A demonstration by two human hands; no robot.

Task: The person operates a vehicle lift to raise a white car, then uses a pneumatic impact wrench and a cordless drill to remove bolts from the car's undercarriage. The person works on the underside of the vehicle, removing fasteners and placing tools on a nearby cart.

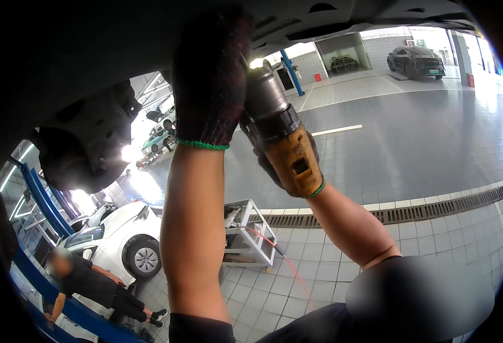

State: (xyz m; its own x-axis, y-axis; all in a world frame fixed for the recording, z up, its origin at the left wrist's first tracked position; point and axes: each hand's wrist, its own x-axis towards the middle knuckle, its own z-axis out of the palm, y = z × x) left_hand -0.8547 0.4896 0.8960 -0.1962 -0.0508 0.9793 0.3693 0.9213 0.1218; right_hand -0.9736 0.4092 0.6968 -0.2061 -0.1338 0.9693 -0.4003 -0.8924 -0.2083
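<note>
Both arms reach up toward the dark underside of a vehicle [297, 23] overhead. My left hand [211, 86], in a dark knit glove with a green cuff, is raised against that underside. Its fingers are lost in shadow, so their grip cannot be made out. Just right of it, my right hand [267, 164], gloved the same way, is wrapped round a yellow-and-black impact wrench [297, 154]. The tool's grey front end [267, 94] tilts upward beside my left glove; its tip is hidden. A dark, rounded part [85, 151] hangs from the underside at left.
A metal cart [251, 231] stands below, with a red hose [288, 260] trailing over the tiles. At lower left, a person in dark clothes [94, 283] leans by a blue lift post [40, 194] and a white car [120, 234]. A drain grate [434, 210] crosses the floor; a dark car [416, 62] is parked beyond.
</note>
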